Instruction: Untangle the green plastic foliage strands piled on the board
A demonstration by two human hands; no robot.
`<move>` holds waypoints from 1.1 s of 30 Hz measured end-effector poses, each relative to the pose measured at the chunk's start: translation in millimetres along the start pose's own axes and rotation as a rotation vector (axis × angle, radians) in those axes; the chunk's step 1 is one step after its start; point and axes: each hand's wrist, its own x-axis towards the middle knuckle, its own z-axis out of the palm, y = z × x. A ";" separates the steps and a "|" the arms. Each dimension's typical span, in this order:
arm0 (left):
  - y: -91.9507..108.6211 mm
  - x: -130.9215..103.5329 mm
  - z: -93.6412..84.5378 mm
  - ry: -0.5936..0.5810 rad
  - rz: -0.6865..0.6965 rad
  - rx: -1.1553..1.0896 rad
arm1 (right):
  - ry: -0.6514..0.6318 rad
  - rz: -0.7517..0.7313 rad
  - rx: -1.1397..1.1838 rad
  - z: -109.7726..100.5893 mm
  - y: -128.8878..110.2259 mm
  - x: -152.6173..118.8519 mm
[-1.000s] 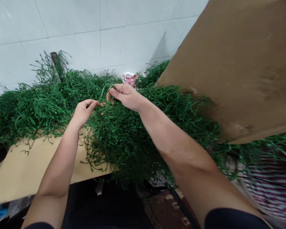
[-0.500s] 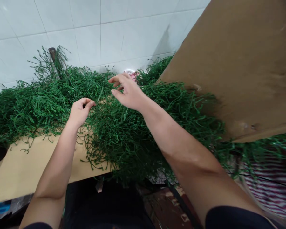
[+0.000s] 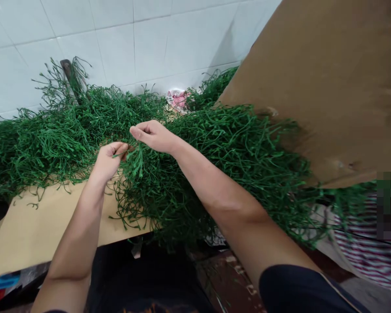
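Note:
My left hand (image 3: 111, 158) is closed in a pinch on a thin green plastic-looking stem (image 3: 119, 154), above the edge of the pile. Just to its right and slightly higher, my right hand (image 3: 152, 134) is closed, thumb pressed to the fingers. What lies between its fingertips is hidden. A lighter green sprig (image 3: 138, 161) with small tips hangs right below these fingertips, beside my left hand. Around and under both hands spreads a thick heap of similar green stems (image 3: 182, 187), many ending in little buds. A second heap (image 3: 58, 139) lies to the left.
Brown cardboard (image 3: 61, 217) covers the work surface. A large cardboard sheet (image 3: 329, 87) leans at the right. Behind the heaps rise a white tiled wall (image 3: 114, 48), an upright dark stick (image 3: 70, 78) and a pink-and-white item (image 3: 177, 99). Striped cloth (image 3: 371, 252) shows at lower right.
My right hand has come down and left toward my left hand, and its spread fingers have closed. The sprig that stood up by my left fingertips now hangs downward.

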 end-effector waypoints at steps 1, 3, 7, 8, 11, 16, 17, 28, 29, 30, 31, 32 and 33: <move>0.7 -2.6 -0.1 -0.039 -0.024 0.023 | 0.039 0.013 0.006 -2.1 1.3 -0.4; 1.2 -6.8 0.1 -0.064 -0.046 0.025 | 0.112 0.051 -0.057 -4.8 3.4 -1.0; -1.9 -11.6 2.9 -0.049 0.005 0.030 | 0.247 0.102 -0.386 0.5 3.8 1.0; -2.8 -13.1 4.4 -0.044 0.019 0.057 | 0.267 0.099 -0.459 3.2 3.6 2.8; -1.6 -23.1 7.7 0.011 0.052 0.170 | 0.277 0.074 -0.574 4.7 8.4 11.8; 16.9 -61.5 -10.9 0.097 0.147 0.345 | 0.515 0.333 -0.562 -40.4 46.4 22.5; 20.1 -67.4 -16.9 0.122 0.152 0.341 | 0.575 0.391 -0.520 -51.3 52.7 21.6; 14.1 -42.9 -7.3 0.162 0.061 0.088 | 0.130 0.109 -0.116 -23.3 -23.2 -3.1; 14.0 -42.7 -6.6 0.161 0.058 0.092 | 0.072 0.104 -0.061 -22.1 -26.8 -4.8; 13.7 -42.6 -6.5 0.159 0.055 0.095 | 0.016 0.104 -0.013 -21.1 -29.3 -6.2; 13.2 -42.4 -6.6 0.155 0.054 0.098 | -0.035 0.105 0.023 -20.0 -31.2 -7.3; 12.5 -42.1 -6.7 0.149 0.056 0.103 | -0.078 0.107 0.047 -18.4 -32.5 -7.9; 11.8 -41.6 -6.7 0.143 0.060 0.108 | -0.109 0.112 0.059 -16.4 -33.6 -8.0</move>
